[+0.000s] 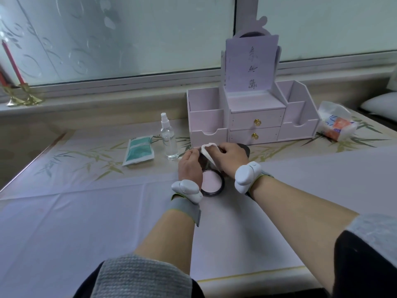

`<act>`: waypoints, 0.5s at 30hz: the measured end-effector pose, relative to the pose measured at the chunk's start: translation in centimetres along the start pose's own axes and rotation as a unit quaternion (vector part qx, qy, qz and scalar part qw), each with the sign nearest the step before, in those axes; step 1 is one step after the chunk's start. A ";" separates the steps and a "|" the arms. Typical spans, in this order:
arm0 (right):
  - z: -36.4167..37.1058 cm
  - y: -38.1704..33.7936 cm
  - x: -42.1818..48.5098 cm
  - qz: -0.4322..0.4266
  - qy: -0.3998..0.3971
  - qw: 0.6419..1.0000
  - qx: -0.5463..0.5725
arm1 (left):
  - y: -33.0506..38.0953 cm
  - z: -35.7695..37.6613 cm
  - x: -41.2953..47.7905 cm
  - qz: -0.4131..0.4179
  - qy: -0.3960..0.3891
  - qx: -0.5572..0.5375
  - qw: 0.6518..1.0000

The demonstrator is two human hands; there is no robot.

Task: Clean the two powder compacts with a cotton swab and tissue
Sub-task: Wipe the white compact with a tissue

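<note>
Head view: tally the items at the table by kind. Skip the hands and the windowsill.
Compact: 2
Tissue: 1
Spray bottle: 1
Green packet: 1
Organizer: 1
Plastic bag: 1
Total: 7

The compact lies on the table between the wrists, with the tissue between the left hand and right hand. Left of the left hand stands a bottle, and a packet lies further left. Behind both hands sits an organiser, and a tissue pack lies well right of the right hand.
</note>
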State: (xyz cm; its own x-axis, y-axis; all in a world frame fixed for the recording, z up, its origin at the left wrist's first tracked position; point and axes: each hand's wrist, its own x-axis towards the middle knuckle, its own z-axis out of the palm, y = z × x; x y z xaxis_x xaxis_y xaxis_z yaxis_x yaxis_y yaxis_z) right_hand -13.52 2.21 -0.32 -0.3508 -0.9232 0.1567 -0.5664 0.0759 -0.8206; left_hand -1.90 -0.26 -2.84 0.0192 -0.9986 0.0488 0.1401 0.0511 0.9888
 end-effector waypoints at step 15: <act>-1.4 2.5 1.5 -0.012 -0.163 0.985 0.062 | -0.6 0.1 -0.2 -0.019 0.027 -0.019 0.999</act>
State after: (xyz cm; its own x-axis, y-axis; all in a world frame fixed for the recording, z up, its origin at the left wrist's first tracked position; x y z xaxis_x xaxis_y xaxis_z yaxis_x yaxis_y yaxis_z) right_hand -16.49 1.56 -1.38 -0.0680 -0.9976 0.0089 -0.4698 0.0242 -0.8824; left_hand -2.06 -0.11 -3.42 0.0661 -0.9978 0.0036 0.1787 0.0154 0.9838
